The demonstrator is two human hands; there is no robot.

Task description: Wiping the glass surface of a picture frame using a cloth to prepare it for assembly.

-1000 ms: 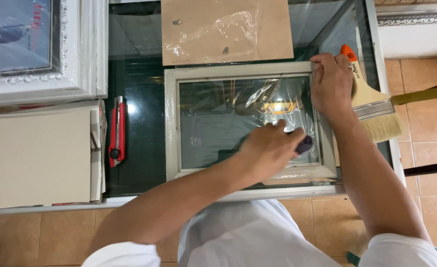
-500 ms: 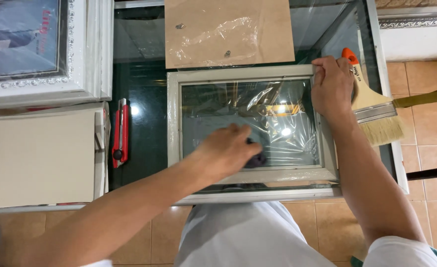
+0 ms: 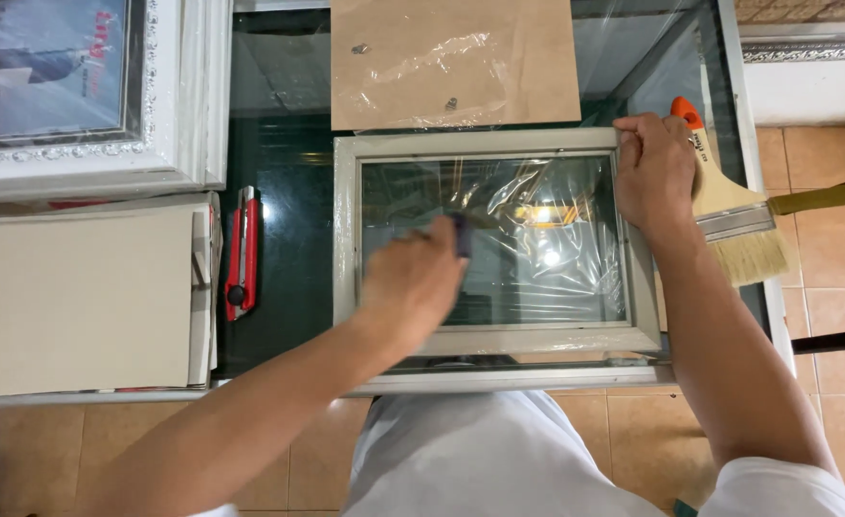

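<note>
Glass could crack – left hand (image 3: 413, 282) clutches a small dark tool (image 3: 462, 234) mid-pane, right hand (image 3: 654, 172) pinning the frame (image 3: 346, 230) corner.

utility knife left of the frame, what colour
Red with black parts; the utility knife shows in the head view.

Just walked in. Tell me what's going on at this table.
A person stands at a glass-topped table with a pale picture frame lying flat on it. The left hand presses a small dark object on the frame's glass; what it is cannot be told. The right hand grips the frame's top right corner. A paintbrush, a red utility knife and a brown backing board lie nearby.
</note>
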